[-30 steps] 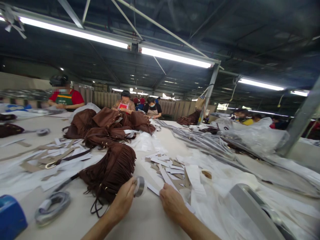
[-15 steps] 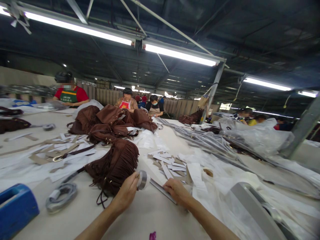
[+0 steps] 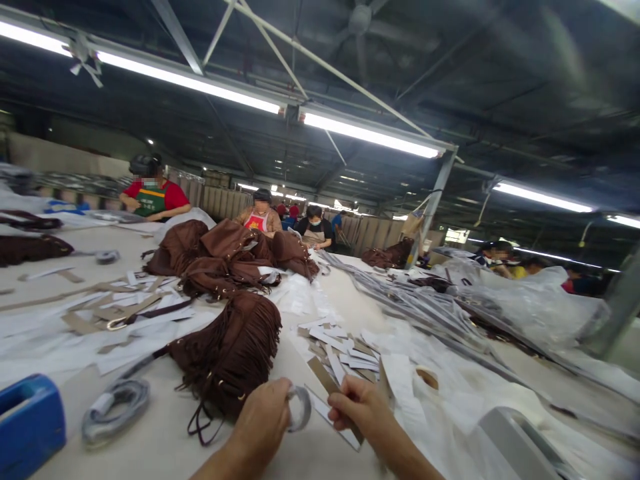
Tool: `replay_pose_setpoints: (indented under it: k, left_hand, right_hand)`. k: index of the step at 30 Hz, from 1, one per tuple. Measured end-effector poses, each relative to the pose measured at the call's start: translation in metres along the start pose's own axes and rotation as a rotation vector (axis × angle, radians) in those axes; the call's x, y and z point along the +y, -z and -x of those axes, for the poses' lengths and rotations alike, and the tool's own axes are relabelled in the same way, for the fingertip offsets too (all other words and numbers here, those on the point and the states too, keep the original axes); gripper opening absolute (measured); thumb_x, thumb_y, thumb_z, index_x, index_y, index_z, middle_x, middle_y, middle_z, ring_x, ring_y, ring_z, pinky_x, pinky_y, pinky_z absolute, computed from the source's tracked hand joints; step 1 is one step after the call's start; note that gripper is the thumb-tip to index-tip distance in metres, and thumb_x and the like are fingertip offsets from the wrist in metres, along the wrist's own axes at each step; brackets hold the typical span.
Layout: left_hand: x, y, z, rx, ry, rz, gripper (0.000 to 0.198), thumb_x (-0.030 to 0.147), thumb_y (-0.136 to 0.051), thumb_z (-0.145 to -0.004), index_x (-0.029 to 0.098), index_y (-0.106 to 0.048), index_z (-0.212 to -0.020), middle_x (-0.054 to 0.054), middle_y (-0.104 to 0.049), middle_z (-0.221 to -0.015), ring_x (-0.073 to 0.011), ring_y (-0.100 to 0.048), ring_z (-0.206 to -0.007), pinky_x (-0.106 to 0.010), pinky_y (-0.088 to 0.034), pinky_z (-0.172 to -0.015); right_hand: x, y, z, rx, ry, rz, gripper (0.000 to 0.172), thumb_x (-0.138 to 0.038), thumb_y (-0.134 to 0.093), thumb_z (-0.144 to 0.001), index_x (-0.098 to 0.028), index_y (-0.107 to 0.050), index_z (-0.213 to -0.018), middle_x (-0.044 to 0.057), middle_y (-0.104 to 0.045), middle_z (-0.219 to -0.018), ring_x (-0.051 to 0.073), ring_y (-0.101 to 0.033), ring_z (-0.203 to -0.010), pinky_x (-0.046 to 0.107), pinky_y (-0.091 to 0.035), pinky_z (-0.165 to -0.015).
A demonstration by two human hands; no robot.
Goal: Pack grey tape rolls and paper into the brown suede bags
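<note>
My left hand [image 3: 265,417] is closed around a small grey ring-shaped roll [image 3: 300,408] whose open centre faces me. To its right, my right hand [image 3: 363,403] pinches a narrow tan card strip [image 3: 323,375]. A white strip [image 3: 317,402] lies slanted just below it, and I cannot tell whether the fingers touch that one. Close behind my left hand rests a dark brown fringed bag [image 3: 233,350] with thin dangling cords. Its wrapped strap leads left to a large grey coil [image 3: 117,410].
Loose white and tan strips [image 3: 345,353] are heaped beyond my right hand. More brown bags [image 3: 220,250] pile up mid-table. A blue tape dispenser-like object [image 3: 30,423] stands at lower left, a grey device [image 3: 520,443] at lower right. Co-workers [image 3: 155,193] sit across the table.
My right hand has lifted a tan strip where it earlier pressed on a strip near the table. The roll in my left hand has turned and moved slightly right and down. The view has shifted.
</note>
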State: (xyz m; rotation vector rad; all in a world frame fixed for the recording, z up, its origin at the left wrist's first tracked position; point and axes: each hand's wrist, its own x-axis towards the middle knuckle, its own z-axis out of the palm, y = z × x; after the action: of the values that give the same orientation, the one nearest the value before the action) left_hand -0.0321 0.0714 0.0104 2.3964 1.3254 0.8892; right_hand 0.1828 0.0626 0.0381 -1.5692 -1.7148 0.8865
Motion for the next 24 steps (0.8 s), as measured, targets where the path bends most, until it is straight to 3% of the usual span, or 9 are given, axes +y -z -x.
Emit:
replay_pose_setpoints:
  k: [3,5,11,14,17,21,24]
  left_hand:
    - [-0.003,-0.002,0.001,-0.001,-0.121,-0.109,0.021,0.006,-0.035,-0.081,0.016,-0.053,-0.088,-0.011,-0.062,-0.088,-0.0238,-0.055,-0.084,-0.035,-0.040,-0.077]
    - [-0.004,-0.002,0.001,0.014,-0.204,-0.161,0.020,0.006,-0.038,-0.080,0.016,-0.054,-0.087,-0.010,-0.062,-0.085,-0.0229,-0.055,-0.080,-0.034,-0.040,-0.074]
    - [-0.001,-0.006,0.002,0.074,-0.343,-0.290,0.016,0.005,-0.043,-0.080,0.016,-0.053,-0.082,-0.007,-0.059,-0.076,-0.0222,-0.053,-0.072,-0.034,-0.039,-0.069]
    - [0.002,-0.015,0.002,0.093,-0.368,-0.322,0.018,0.004,-0.040,-0.082,0.016,-0.054,-0.084,-0.008,-0.059,-0.076,-0.0240,-0.054,-0.072,-0.037,-0.040,-0.070]
    - [0.008,-0.024,0.004,0.061,-0.307,-0.288,0.024,0.006,-0.036,-0.086,0.015,-0.057,-0.092,-0.010,-0.062,-0.081,-0.0251,-0.055,-0.076,-0.038,-0.040,-0.073]
    - [0.021,-0.007,0.004,-0.114,-0.189,0.035,0.029,0.009,-0.048,-0.081,0.016,-0.058,-0.107,-0.012,-0.064,-0.103,-0.0260,-0.056,-0.091,-0.036,-0.039,-0.080]
    - [0.028,0.027,-0.006,-0.438,-0.043,0.509,0.031,0.020,-0.056,-0.077,0.021,-0.063,-0.108,-0.002,-0.065,-0.092,-0.0193,-0.055,-0.080,-0.025,-0.039,-0.067]
  right_hand:
    - [-0.007,-0.005,0.007,-0.081,-0.056,-0.381,0.027,-0.039,-0.064,-0.070,-0.020,-0.045,-0.066,-0.004,-0.059,-0.052,0.010,-0.052,-0.046,0.022,-0.040,-0.049]
    - [-0.014,-0.009,0.010,-0.092,-0.048,-0.518,0.030,-0.039,-0.070,-0.066,-0.018,-0.048,-0.067,-0.008,-0.050,-0.049,0.006,-0.041,-0.042,0.019,-0.032,-0.045]
    - [-0.030,-0.025,-0.001,-0.254,-0.156,-0.481,0.041,-0.057,-0.066,-0.067,-0.019,-0.050,-0.070,-0.010,-0.041,-0.045,0.005,-0.032,-0.038,0.019,-0.025,-0.038]
    - [-0.032,-0.024,-0.010,-0.387,-0.216,-0.468,0.038,-0.050,-0.070,-0.063,-0.018,-0.055,-0.074,-0.011,-0.042,-0.046,0.004,-0.030,-0.037,0.018,-0.024,-0.036]
    - [-0.031,-0.013,-0.016,-0.460,-0.232,-0.461,0.038,-0.038,-0.074,-0.057,-0.016,-0.060,-0.085,-0.012,-0.042,-0.047,0.003,-0.028,-0.036,0.017,-0.025,-0.036]
    - [-0.034,0.006,-0.015,-0.485,-0.175,-0.421,0.050,-0.025,-0.074,-0.054,-0.017,-0.058,-0.101,-0.011,-0.050,-0.054,0.004,-0.035,-0.040,0.017,-0.025,-0.038]
    - [-0.044,0.018,-0.008,-0.565,-0.035,-0.356,0.050,-0.018,-0.075,-0.053,-0.018,-0.058,-0.100,-0.009,-0.054,-0.063,0.005,-0.040,-0.049,0.016,-0.028,-0.043]
